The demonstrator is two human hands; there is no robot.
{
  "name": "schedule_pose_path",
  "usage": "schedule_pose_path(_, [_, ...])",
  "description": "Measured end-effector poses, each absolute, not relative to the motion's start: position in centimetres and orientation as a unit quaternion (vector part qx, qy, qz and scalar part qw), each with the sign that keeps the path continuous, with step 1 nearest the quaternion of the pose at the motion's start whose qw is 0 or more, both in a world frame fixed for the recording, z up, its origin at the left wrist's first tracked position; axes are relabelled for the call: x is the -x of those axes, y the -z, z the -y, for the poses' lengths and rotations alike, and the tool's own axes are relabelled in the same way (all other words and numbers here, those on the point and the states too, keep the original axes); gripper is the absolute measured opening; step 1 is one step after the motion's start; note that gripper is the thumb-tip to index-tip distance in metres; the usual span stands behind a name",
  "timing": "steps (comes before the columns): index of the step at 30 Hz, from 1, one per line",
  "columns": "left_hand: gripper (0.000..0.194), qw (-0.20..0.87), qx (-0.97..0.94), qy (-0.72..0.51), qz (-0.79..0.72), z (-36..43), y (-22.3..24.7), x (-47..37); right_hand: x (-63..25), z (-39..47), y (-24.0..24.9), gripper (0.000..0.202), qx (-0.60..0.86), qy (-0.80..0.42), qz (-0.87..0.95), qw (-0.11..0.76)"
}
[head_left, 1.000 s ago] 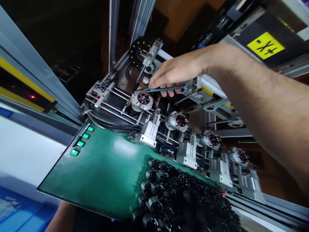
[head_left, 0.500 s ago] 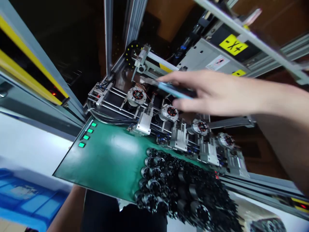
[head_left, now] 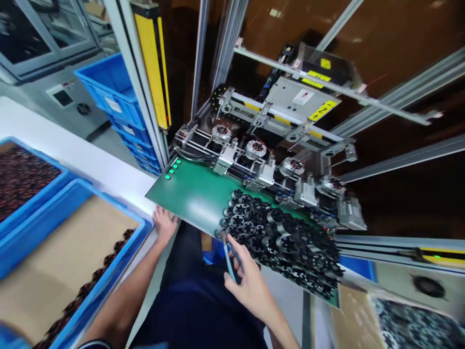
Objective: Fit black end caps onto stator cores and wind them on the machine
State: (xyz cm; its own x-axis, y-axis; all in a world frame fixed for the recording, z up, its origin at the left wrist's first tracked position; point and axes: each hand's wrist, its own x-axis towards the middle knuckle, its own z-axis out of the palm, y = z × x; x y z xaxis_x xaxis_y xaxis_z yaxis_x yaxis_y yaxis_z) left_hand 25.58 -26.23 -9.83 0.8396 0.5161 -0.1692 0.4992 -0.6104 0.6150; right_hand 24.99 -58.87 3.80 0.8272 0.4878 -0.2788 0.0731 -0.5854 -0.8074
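My right hand [head_left: 250, 283] is closed around the handles of blue-handled pliers [head_left: 228, 259]. Their metal tip reaches the front left corner of a dense batch of black and silver round motor parts [head_left: 267, 232] standing on a green work surface [head_left: 192, 189]. Whether the tip touches a part cannot be made out. At the surface's left front edge, my left hand [head_left: 165, 224] rests with its fingers laid out and nothing in it. Beyond the parts, a machine fixture holds several round wound stators [head_left: 256, 149] in a row.
Blue bins stand to my left, one [head_left: 145, 227] with dark reddish parts along a cardboard sheet. Stacked blue crates [head_left: 109, 82] rise behind. Yellow light-curtain posts [head_left: 148, 63] and metal frame bars flank the machine. A box of parts [head_left: 417, 325] lies at lower right.
My right hand has drawn back from over the fixture, with the pliers, to the front of the motor parts. The view has pulled back, and my left hand now shows.
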Motion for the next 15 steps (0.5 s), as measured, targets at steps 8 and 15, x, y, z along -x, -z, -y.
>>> schedule_pose_path(8, [0.074,0.556,-0.801,0.047,-0.217,37.3,2.8,-11.6,-19.8,54.5,-0.8,0.113,0.853,-0.251,0.277,0.364])
schedule_pose_path(15, [0.075,0.476,-0.795,-0.052,-0.374,26.6,-3.4,-7.3,-21.8,51.5,-7.6,0.109,0.765,-0.286,0.401,0.416])
